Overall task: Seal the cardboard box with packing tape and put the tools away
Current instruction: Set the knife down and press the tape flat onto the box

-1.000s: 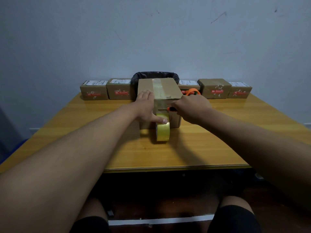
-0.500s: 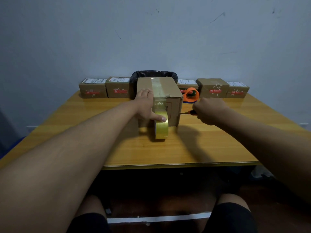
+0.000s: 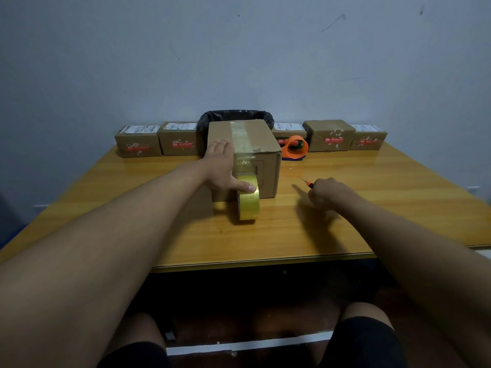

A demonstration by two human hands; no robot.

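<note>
A cardboard box (image 3: pixel 261 144) stands mid-table with a strip of clear tape running over its top and down its near face. A yellowish tape roll (image 3: pixel 248 204) stands on edge against that face, still joined to the strip. My left hand (image 3: pixel 223 168) lies flat on the box's left near corner, thumb pressing on the roll. My right hand (image 3: pixel 328 192) hovers just over the table right of the box, closed on a small orange-handled cutter (image 3: pixel 307 182) whose tip pokes out to the left. An orange tape dispenser (image 3: pixel 296 148) sits behind the box on the right.
A row of small labelled cartons (image 3: pixel 138 140) lines the table's far edge against the wall, with more cartons (image 3: pixel 329 135) to the right. A black-lined bin (image 3: pixel 236 116) stands behind the box. The wooden table (image 3: pixel 265 240) ends at a near edge above my knees.
My right hand has drawn away from the box's near face toward the right and nearer me, carrying the cutter. The left hand and the roll stayed put.
</note>
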